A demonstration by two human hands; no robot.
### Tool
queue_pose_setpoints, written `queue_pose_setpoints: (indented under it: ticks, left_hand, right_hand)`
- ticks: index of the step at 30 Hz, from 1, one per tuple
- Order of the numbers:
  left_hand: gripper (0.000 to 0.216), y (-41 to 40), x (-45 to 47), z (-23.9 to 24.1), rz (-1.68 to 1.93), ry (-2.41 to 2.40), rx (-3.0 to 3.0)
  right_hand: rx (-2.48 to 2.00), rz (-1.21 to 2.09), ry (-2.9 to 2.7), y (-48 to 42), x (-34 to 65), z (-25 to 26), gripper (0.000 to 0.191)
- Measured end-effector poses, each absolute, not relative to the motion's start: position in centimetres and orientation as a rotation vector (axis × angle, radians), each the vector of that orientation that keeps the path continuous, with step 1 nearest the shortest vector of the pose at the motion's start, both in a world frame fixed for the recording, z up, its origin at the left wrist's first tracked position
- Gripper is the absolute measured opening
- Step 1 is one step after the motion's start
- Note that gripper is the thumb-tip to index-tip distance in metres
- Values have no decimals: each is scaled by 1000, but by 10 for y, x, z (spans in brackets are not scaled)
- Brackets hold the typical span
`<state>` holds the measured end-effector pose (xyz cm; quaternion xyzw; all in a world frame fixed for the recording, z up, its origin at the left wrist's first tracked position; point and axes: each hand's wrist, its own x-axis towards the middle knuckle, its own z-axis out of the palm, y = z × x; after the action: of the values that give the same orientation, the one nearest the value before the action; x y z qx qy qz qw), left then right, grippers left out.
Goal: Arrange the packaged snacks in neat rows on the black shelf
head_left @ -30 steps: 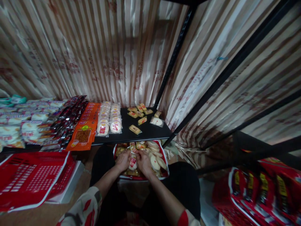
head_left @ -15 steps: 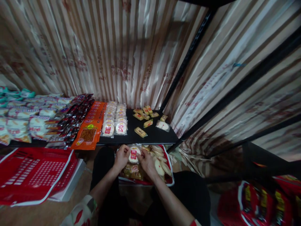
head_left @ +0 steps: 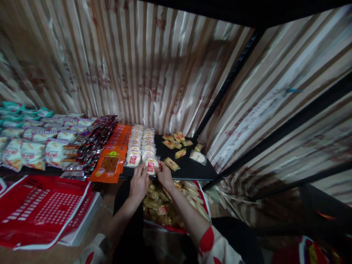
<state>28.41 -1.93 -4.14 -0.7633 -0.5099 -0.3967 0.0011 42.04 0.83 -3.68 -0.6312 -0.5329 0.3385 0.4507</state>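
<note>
Round white packet (head_left: 151,167): between both hands at the shelf's front edge, red label facing up, just before the row on the right; whether its underside touches the shelf (head_left: 198,173), I cannot tell.
Left hand (head_left: 139,181): fingers closed on the packet's left edge, the back of the hand uppermost.
Right hand (head_left: 165,176): thumb and fingers pinching the clear wrapper at the opposite edge — the two hands are close together, with only the packet between them.
Packet rows (head_left: 134,157): two lines of similar white packets running back toward the curtain (head_left: 118,66), beside an orange packet (head_left: 111,157).
Grip: best kept light and at the wrapper's margins, since pressing on the middle could crack what looks like a thin, brittle disc.
Level: both hands should stay at even height — a tilt could nudge the nearest packet in the row.
Right-hand side: golden packets (head_left: 171,164) lie loose near the right fingers, so the wrist needs a little care there.
Forearms: the right one passes over the red basket (head_left: 205,200); keeping it raised should avoid dragging the contents.
</note>
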Motion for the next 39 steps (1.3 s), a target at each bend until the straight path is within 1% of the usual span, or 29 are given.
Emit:
queue_pose_setpoints:
  ticks: [6,8,12,16,19,23,32,39]
  left_hand:
    - [38,-18,286,-48,-1074,-1639,-2466]
    - [40,-18,287,-47,-1056,-1653,-2491]
    - [43,-17,289,-47,-1070,-1669,-2499]
    - [40,-16,292,-49,-1093,-1711,-2473]
    - [39,-15,295,-50,-1123,-1736,-2445]
    - [37,-13,298,-52,-1151,-1780,-2417]
    - [45,-8,299,-60,-1209,-1895,-2420]
    - [47,-1,300,-69,-1290,-1877,-2454]
  right_hand:
    - [-1755,691,-1410,25,413,-36,22]
    - [-1774,639,-1395,26,412,-38,29]
    - [-1739,419,-1423,20,409,-44,52]
    - [-1666,314,-1560,10,404,-48,59]
    - [-1661,286,-1610,7,402,-48,60]
    - [-1672,298,-1696,7,401,-46,53]
    - [-1792,265,-1705,14,396,-42,47]
    - [-1843,209,-1676,24,392,-41,49]
